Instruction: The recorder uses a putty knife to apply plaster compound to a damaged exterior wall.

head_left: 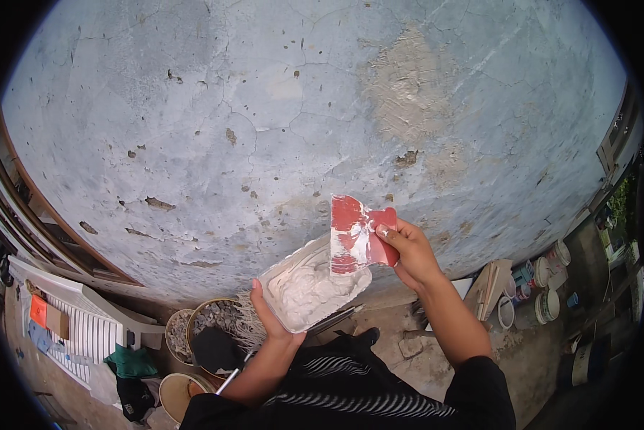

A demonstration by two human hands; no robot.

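Note:
My left hand [270, 315] supports a white plastic tray [293, 326] from its left side, thumb along the rim. Inside lies thick off-white filler paste [309, 285] with a stirred, lumpy surface. My right hand [410, 251] grips a red putty scraper [347, 222] by its short handle, thumb on top. White paste smears the scraper's wide blade, which is held over the tray's upper right part. In front stands a cracked, pale blue-grey wall [193, 93] with chipped spots. A beige patch of filler [412, 89] covers part of it at the upper right.
A slatted white bench [96, 330] with bags and boxes stands at lower left. Beside it are a basin of gravel [218, 315] and a bucket [175, 394]. Wooden boards [490, 287] and several paint buckets [548, 304] stand at the right along the wall's foot.

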